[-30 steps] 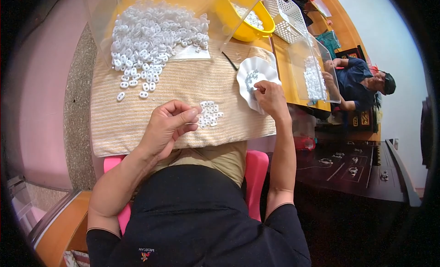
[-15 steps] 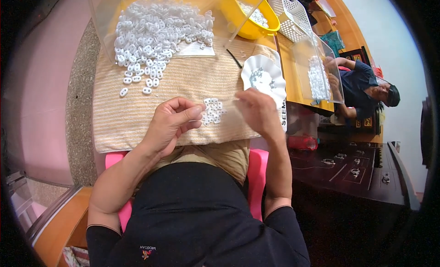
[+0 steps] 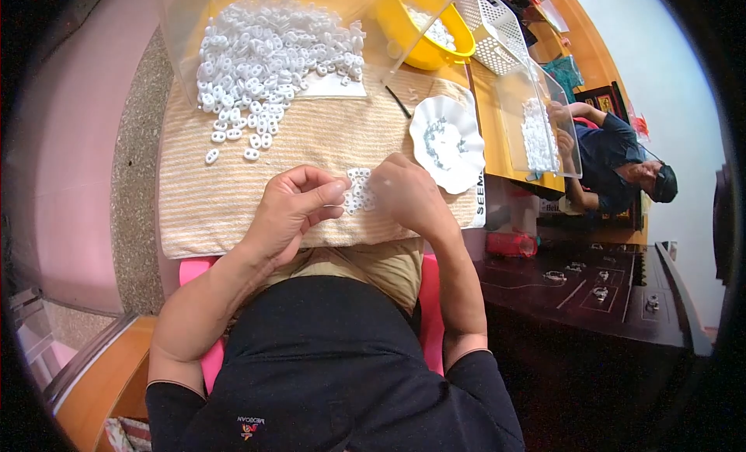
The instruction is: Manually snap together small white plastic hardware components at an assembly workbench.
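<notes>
My left hand (image 3: pixel 295 207) and my right hand (image 3: pixel 408 192) meet over a small cluster of white plastic ring pieces (image 3: pixel 359 189) on a striped beige towel (image 3: pixel 311 153). The fingers of both hands pinch at this cluster; the piece between them is too small to make out. A big heap of the same white pieces (image 3: pixel 272 52) lies at the towel's far edge, with a few loose ones (image 3: pixel 233 145) strayed toward me. A white scalloped dish (image 3: pixel 447 141) with tiny parts sits right of my right hand.
A yellow bowl (image 3: pixel 427 29) and a white mesh basket (image 3: pixel 497 25) stand at the back right. A clear plastic box (image 3: pixel 536 118) holds more white pieces. Another person (image 3: pixel 614 161) sits at the right. A dark wooden table (image 3: pixel 598 293) lies to my right.
My right hand has left the white scalloped dish and come back left to the small cluster by my left hand. The left hand has stayed at the cluster.
</notes>
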Available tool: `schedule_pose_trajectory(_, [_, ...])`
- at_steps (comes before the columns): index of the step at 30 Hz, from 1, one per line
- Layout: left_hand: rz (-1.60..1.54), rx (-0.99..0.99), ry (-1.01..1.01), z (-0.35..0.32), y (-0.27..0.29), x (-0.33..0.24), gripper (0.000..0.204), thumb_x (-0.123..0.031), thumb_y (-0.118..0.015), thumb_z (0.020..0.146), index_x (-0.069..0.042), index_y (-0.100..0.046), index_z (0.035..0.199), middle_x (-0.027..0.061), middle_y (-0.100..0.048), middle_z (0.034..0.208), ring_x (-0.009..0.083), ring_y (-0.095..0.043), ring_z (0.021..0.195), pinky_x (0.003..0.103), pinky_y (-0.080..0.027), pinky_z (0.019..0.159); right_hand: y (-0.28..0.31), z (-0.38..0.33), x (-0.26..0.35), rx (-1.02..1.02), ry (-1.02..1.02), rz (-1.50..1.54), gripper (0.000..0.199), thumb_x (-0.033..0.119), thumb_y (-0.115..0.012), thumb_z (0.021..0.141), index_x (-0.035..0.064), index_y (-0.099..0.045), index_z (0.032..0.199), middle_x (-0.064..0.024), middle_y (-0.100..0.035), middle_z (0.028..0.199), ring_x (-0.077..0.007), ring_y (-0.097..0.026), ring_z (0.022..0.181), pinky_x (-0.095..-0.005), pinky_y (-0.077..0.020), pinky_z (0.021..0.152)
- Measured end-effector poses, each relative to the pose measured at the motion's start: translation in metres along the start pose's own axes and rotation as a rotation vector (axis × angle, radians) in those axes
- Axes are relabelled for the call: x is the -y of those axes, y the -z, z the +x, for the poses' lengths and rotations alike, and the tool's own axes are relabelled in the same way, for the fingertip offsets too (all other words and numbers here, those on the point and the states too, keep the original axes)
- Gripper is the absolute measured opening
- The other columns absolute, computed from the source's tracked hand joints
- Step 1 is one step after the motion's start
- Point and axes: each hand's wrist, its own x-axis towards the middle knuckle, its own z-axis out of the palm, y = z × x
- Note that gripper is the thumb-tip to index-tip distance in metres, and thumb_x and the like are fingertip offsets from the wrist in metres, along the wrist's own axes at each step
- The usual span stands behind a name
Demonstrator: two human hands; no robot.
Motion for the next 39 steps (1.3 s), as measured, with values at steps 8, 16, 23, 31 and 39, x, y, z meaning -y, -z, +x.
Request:
schedule_pose_trajectory(8, [0.008,0.005,0.003,0.000,0.000,0.002,0.007,-0.008,-0.068,0.087,-0.006,-0.062,0.090,0.0107,-0.067,0.104,0.0092,-0.063,0.076,0.025,-0.056,0.074,-0.004,0.004,-0.003,-0.041,0.030,0.083,0.014,0.011,-0.053,0.082,0.0031,-0.065,0.084,-0.0170,-0.062,0.085,-0.0352,-0.061,0.086,-0.0427,-0.0484,0.076])
schedule_pose_trajectory(16, [0.059,-0.002,-0.022,0.001,0.001,0.005,0.009,-0.009,-0.069,0.087,-0.005,-0.062,0.091,0.0101,-0.067,0.104,0.0097,-0.063,0.077,0.025,-0.056,0.074,-0.002,-0.003,-0.005,-0.008,0.019,0.217,0.013,0.009,-0.061,0.081,0.0003,-0.067,0.090,-0.0179,-0.066,0.085,-0.0335,-0.063,0.081,-0.0385,-0.0502,0.073])
schedule_pose_trajectory(23, [0.113,0.030,-0.057,-0.001,-0.005,0.006,0.012,-0.010,-0.068,0.087,-0.004,-0.063,0.096,0.0054,-0.067,0.094,0.0088,-0.062,0.079,0.025,-0.055,0.074,-0.010,-0.017,0.021,-0.164,0.025,0.689,0.016,0.010,-0.074,0.081,0.0018,-0.066,0.093,-0.0092,-0.065,0.075,-0.0124,-0.060,0.064,-0.0269,-0.0493,0.059])
schedule_pose_trajectory(31, [0.019,0.096,0.004,-0.003,-0.004,0.006,0.010,-0.008,-0.066,0.089,-0.003,-0.063,0.096,0.0039,-0.066,0.089,0.0089,-0.063,0.079,0.024,-0.054,0.074,-0.012,-0.018,0.029,-0.179,0.173,0.639,0.015,0.009,-0.076,0.081,0.0012,-0.064,0.087,-0.0049,-0.064,0.075,-0.0094,-0.061,0.067,-0.0241,-0.0478,0.059])
schedule_pose_trajectory(39, [0.029,0.077,-0.024,-0.002,-0.002,0.011,0.012,-0.006,-0.065,0.089,-0.002,-0.060,0.099,0.0065,-0.066,0.088,0.0145,-0.067,0.080,0.028,-0.058,0.073,0.008,-0.023,0.017,-0.178,0.181,0.597,0.017,0.005,-0.076,0.078,0.0008,-0.066,0.091,-0.0087,-0.065,0.082,-0.0139,-0.063,0.071,-0.0263,-0.0507,0.062])
